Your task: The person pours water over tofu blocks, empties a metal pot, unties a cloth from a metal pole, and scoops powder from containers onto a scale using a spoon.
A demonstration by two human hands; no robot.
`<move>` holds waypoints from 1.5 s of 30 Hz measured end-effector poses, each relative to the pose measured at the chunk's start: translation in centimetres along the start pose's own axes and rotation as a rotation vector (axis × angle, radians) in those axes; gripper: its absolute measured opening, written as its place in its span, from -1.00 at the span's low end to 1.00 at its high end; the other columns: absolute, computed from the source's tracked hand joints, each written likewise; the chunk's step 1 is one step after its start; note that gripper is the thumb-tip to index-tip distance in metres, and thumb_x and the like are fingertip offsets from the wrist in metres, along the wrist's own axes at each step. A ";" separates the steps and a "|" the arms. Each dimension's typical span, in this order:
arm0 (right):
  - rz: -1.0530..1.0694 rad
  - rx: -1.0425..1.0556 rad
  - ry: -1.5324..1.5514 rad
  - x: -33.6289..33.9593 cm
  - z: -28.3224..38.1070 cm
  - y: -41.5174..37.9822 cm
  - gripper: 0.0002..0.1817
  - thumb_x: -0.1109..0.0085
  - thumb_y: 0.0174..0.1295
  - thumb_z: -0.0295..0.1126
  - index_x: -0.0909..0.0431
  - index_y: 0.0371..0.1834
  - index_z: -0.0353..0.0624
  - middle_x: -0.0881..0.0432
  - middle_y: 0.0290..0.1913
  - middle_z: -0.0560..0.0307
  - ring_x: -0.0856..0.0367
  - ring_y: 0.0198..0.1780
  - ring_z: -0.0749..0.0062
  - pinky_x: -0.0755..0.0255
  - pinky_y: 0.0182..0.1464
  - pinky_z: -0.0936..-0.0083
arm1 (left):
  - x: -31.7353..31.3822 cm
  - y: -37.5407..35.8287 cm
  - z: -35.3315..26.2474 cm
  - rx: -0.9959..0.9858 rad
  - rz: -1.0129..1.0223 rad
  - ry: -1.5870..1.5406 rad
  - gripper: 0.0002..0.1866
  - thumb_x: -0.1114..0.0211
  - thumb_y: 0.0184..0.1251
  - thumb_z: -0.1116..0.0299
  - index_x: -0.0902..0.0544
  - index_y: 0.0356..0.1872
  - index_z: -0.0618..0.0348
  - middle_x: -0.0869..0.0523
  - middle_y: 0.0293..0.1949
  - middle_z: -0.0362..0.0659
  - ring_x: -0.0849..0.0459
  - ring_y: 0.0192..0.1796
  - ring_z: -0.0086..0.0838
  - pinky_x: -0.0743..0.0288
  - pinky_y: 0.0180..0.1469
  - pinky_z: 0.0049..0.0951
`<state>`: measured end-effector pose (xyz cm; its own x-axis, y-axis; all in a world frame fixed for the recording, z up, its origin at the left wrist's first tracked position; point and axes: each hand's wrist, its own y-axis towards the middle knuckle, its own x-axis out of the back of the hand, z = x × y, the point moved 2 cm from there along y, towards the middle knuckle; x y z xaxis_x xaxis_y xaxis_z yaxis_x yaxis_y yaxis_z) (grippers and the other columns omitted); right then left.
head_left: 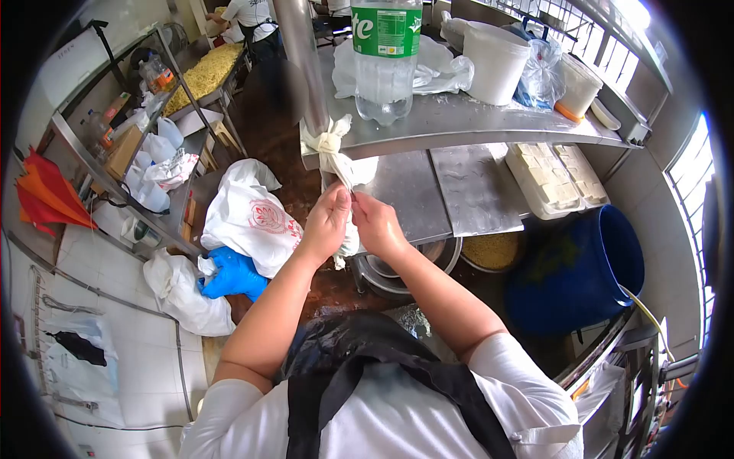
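Note:
A white cloth is knotted around the metal post at the corner of the steel shelf. Its twisted end runs down between my two hands. My left hand is closed around the cloth, thumb upward. Close against it, my right hand is also closed, fingers pinched at the same strip. More white material hangs below and behind the hands. Exactly what lies between the fingertips is hidden.
A green-labelled plastic bottle and a white bucket stand on the steel shelf. White blocks fill trays at right, above a blue barrel. White bags lie at left. A co-worker stands at the back.

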<state>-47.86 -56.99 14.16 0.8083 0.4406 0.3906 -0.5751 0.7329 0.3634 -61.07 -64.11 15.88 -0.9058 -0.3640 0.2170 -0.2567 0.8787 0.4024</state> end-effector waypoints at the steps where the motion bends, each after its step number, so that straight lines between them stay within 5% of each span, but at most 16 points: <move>1: -0.001 -0.022 0.045 0.5 -0.1 0.1 -0.74 -0.10 0.46 -0.43 -0.63 0.13 -0.22 -0.73 -0.24 -0.24 -0.74 -0.17 -0.21 -0.58 -0.07 0.12 | 0.4 0.2 0.0 -0.004 0.003 0.006 -0.50 -0.08 0.72 0.01 -0.60 0.27 0.29 -0.70 0.18 -0.06 -0.63 0.14 -0.45 -0.48 0.21 -0.39; 4: -0.098 0.010 -0.073 3.5 -2.7 0.0 -0.76 -0.14 0.45 -0.43 -0.71 0.06 -0.23 -0.72 -0.17 -0.21 -0.71 -0.08 -0.09 -0.55 0.06 0.18 | 1.0 0.7 0.6 0.091 -0.175 -0.098 -0.63 -0.15 0.69 0.14 -0.67 0.03 0.31 -0.75 -0.24 -0.18 -0.60 -0.21 -0.55 -0.50 -0.08 -0.41; 7: -0.121 0.059 -0.154 5.5 -3.0 0.4 -0.77 -0.12 0.49 -0.44 -0.72 0.07 -0.20 -0.68 -0.24 -0.01 -0.69 -0.12 0.13 -0.54 0.01 0.33 | 0.9 0.3 -0.6 0.081 -0.193 0.022 -0.65 -0.15 0.69 0.15 -0.68 0.03 0.28 -0.75 -0.22 -0.19 -0.60 -0.19 -0.55 -0.50 -0.07 -0.41; 9: -0.003 -0.142 0.258 4.8 -1.9 0.4 -0.75 -0.09 0.54 -0.43 -0.66 0.16 -0.19 -0.60 -0.31 0.23 -0.62 -0.18 0.41 -0.51 -0.08 0.45 | 1.1 0.2 0.4 0.089 -0.204 0.022 -0.65 -0.15 0.69 0.14 -0.69 0.02 0.25 -0.75 -0.22 -0.23 -0.59 -0.17 -0.55 -0.49 -0.04 -0.43; 10: 0.021 -0.088 0.343 3.5 -2.4 0.5 -0.74 -0.03 0.60 -0.41 -0.57 0.24 -0.17 -0.47 -0.36 0.38 -0.47 -0.29 0.63 -0.42 -0.20 0.58 | 1.3 0.2 1.5 0.135 -0.171 -0.063 -0.61 -0.13 0.70 0.08 -0.67 0.08 0.23 -0.73 -0.15 -0.24 -0.60 -0.11 -0.54 -0.48 -0.01 -0.42; 13: 0.011 -0.284 0.716 -0.7 -2.8 0.2 -0.75 0.00 0.62 -0.39 -0.52 0.25 -0.17 -0.43 -0.42 0.40 -0.37 -0.41 0.67 -0.33 -0.32 0.60 | 0.9 -0.2 1.4 0.217 -0.098 -0.212 -0.50 -0.08 0.70 -0.07 -0.59 0.23 0.18 -0.69 0.00 -0.24 -0.60 0.01 -0.53 -0.48 0.07 -0.42; 14: -0.042 -0.269 0.755 -2.3 -2.9 0.2 -0.77 0.06 0.67 -0.31 -0.51 0.22 -0.08 -0.36 -0.49 0.40 -0.23 -0.56 0.71 -0.15 -0.56 0.65 | 0.7 -0.2 1.1 0.250 -0.062 -0.276 -0.41 -0.04 0.69 -0.16 -0.53 0.33 0.16 -0.66 0.09 -0.24 -0.59 0.08 -0.52 -0.48 0.11 -0.41; 19: -0.088 -0.249 0.750 -4.7 -3.0 -1.8 -0.76 0.06 0.67 -0.34 -0.51 0.23 -0.13 -0.38 -0.47 0.41 -0.28 -0.53 0.70 -0.21 -0.52 0.63 | 1.7 -1.3 1.1 0.315 0.039 -0.377 -0.32 0.00 0.66 -0.24 -0.35 0.50 0.06 -0.56 0.35 -0.21 -0.60 0.19 -0.47 -0.53 0.16 -0.40; 21: -0.148 -0.060 0.352 -3.9 -4.3 -1.5 -0.75 0.04 0.66 -0.33 -0.53 0.21 -0.17 -0.41 -0.46 0.40 -0.31 -0.51 0.70 -0.23 -0.50 0.63 | 1.4 -1.2 0.7 0.296 0.065 -0.427 -0.27 0.01 0.66 -0.25 -0.27 0.58 0.05 -0.52 0.42 -0.19 -0.60 0.21 -0.46 -0.53 0.16 -0.41; 23: -0.111 -0.206 0.365 -1.5 -2.8 0.9 -0.73 0.01 0.64 -0.30 -0.55 0.19 -0.21 -0.47 -0.44 0.36 -0.34 -0.46 0.73 -0.24 -0.46 0.63 | -0.2 -1.7 0.2 0.240 0.123 -0.352 -0.18 0.04 0.64 -0.30 -0.13 0.67 0.02 -0.38 0.55 -0.17 -0.57 0.23 -0.47 -0.53 0.17 -0.41; 33: -0.074 -0.169 0.105 1.8 -1.4 -0.1 -0.73 -0.07 0.57 -0.35 -0.61 0.15 -0.27 -0.57 -0.39 0.26 -0.48 -0.35 0.60 -0.41 -0.29 0.52 | -1.5 -1.6 0.3 0.217 0.068 -0.302 -0.16 0.08 0.67 -0.26 -0.03 0.69 0.10 -0.29 0.58 -0.10 -0.70 0.15 -0.44 -0.56 0.12 -0.44; 35: -0.064 -0.101 0.122 1.4 -0.8 0.1 -0.74 -0.08 0.54 -0.34 -0.62 0.11 -0.25 -0.74 -0.19 -0.21 -0.75 -0.12 0.17 -0.56 -0.03 0.29 | -1.1 -1.4 -0.2 0.192 0.080 -0.308 -0.16 0.08 0.67 -0.27 -0.02 0.70 0.10 -0.27 0.60 -0.07 -0.74 0.08 -0.42 -0.59 0.09 -0.41; 41: 0.025 -0.204 -0.097 3.7 -3.7 0.3 -0.74 -0.09 0.52 -0.34 -0.62 0.15 -0.17 -0.75 -0.16 -0.30 -0.79 -0.07 -0.10 -0.59 -0.04 0.21 | -0.3 -1.5 1.5 0.207 0.086 -0.349 -0.18 0.09 0.70 -0.23 -0.04 0.68 0.16 -0.27 0.60 -0.02 -0.76 -0.01 -0.43 -0.62 0.11 -0.34; 42: -0.059 -0.170 -0.083 3.7 -3.5 0.7 -0.73 -0.09 0.52 -0.34 -0.62 0.15 -0.17 -0.75 -0.17 -0.30 -0.79 -0.08 -0.11 -0.59 -0.04 0.20 | -0.5 -1.5 1.1 0.221 0.006 -0.370 -0.27 0.04 0.69 -0.20 -0.30 0.56 0.20 -0.50 0.42 -0.05 -0.76 -0.11 -0.46 -0.65 0.05 -0.36; 43: -0.146 -0.134 -0.070 3.7 -3.2 1.1 -0.73 -0.09 0.51 -0.34 -0.62 0.16 -0.17 -0.75 -0.17 -0.31 -0.79 -0.08 -0.12 -0.60 -0.04 0.18 | 0.1 -1.1 1.4 0.214 0.010 -0.362 -0.27 0.04 0.69 -0.20 -0.30 0.56 0.20 -0.50 0.42 -0.05 -0.76 -0.11 -0.46 -0.65 0.05 -0.36; 45: -0.124 0.022 -0.005 2.1 -0.3 0.6 -0.67 -0.08 0.37 -0.57 -0.57 0.19 -0.28 -0.73 -0.21 -0.31 -0.75 -0.09 -0.24 -0.60 -0.04 0.14 | 1.3 -0.7 2.3 0.287 -0.036 -0.423 -0.35 0.01 0.68 -0.22 -0.55 0.37 0.15 -0.74 0.00 -0.16 -0.73 -0.21 -0.56 -0.62 -0.06 -0.44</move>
<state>-46.43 -55.42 14.94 0.8727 0.3448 0.3457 -0.4736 0.7699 0.4277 -62.83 -64.44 13.83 -0.9367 -0.2906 -0.1955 -0.3185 0.9390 0.1301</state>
